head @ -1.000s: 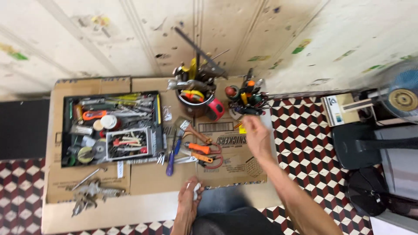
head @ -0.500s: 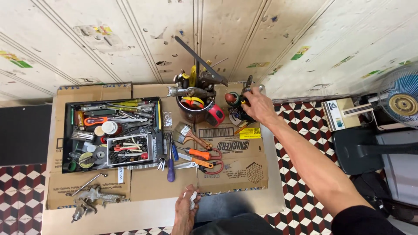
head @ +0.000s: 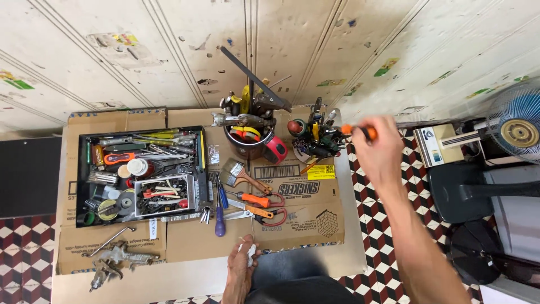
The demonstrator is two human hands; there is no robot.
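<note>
My right hand (head: 380,153) is raised to the right of a small holder crammed with screwdrivers and small tools (head: 313,139). It grips an orange-handled tool (head: 360,132) whose tip points left towards that holder. My left hand (head: 241,269) rests at the near edge of the flattened cardboard (head: 304,225), its fingers closed on a small white wad (head: 248,253). A dark pot (head: 247,147) full of pliers and large wrenches stands left of the holder.
A black tray (head: 83,186) of mixed tools lies at the left. A paintbrush (head: 241,174), orange-handled cutters (head: 256,200), a blue screwdriver (head: 219,217) and a red tape measure (head: 276,151) lie on the cardboard. A metal spray gun (head: 112,263) sits front left. A fan (head: 516,130) and a black seat (head: 472,191) stand at the right.
My right hand rose from the cardboard to the small holder, then drew away to the right with the orange-handled tool in its grip. The left hand stayed put.
</note>
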